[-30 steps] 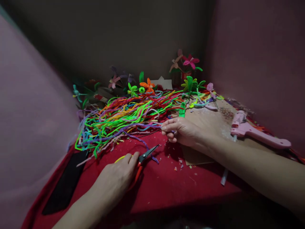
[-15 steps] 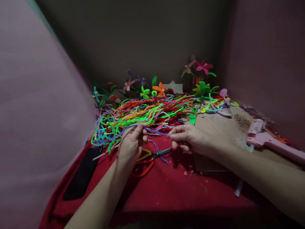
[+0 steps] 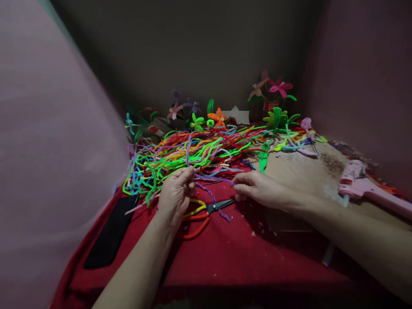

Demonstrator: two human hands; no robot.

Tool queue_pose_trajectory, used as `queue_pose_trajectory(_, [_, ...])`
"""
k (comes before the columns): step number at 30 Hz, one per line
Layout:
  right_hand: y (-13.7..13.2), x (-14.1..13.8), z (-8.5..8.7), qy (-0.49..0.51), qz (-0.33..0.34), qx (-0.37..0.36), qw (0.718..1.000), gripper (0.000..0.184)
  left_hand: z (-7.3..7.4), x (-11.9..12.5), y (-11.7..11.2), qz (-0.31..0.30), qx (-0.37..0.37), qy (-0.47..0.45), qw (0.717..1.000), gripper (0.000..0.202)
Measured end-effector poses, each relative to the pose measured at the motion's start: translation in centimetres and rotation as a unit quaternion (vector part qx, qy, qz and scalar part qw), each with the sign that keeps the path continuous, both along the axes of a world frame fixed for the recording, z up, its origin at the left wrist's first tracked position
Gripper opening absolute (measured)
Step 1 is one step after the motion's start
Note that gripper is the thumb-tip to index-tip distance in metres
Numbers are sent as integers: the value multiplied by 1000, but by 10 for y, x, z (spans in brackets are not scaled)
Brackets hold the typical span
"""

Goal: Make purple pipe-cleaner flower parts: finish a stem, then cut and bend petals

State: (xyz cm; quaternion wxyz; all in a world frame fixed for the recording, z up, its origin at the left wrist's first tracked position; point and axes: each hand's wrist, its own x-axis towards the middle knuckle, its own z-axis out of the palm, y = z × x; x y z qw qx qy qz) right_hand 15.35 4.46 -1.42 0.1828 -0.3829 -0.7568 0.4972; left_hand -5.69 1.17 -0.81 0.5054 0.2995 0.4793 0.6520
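A purple pipe cleaner [image 3: 214,178] runs between my two hands. My left hand [image 3: 175,195] pinches it between thumb and fingers, and a purple length rises above that pinch in front of the pile. At the other end, the fingertips of my right hand [image 3: 262,189] are closed on it. Below my hands lie scissors [image 3: 211,208] with red and yellow handles, their blades pointing right. A separate purple pipe cleaner piece [image 3: 222,214] passes under the blades. Behind my hands spreads a heap of multicoloured pipe cleaners [image 3: 199,150].
On the right, a pink glue gun [image 3: 370,189] rests on a cardboard sheet [image 3: 299,171]. A black flat object [image 3: 109,234] lies at left on the red cloth [image 3: 251,262]. Pipe-cleaner flowers, including an orange one [image 3: 219,118], stand along the back.
The purple pipe cleaner's free part, which trailed left across the heap, now stands up above my left hand. My right hand has shifted slightly right.
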Motion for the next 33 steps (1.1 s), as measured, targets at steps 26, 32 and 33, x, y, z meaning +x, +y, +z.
queue_pose_trajectory(26, [-24, -3, 14, 348, -35, -268, 898, 14, 10, 32, -25, -88, -51, 105, 989, 20])
queue_pose_trajectory(32, [-18, -4, 12, 362, -67, -249, 896, 10, 0, -11, -56, -191, -48, 652, 732, 22])
queue_pose_trajectory(33, [-18, -4, 11, 361, -69, -245, 897, 9, -3, -16, -60, -199, -39, 699, 686, 22])
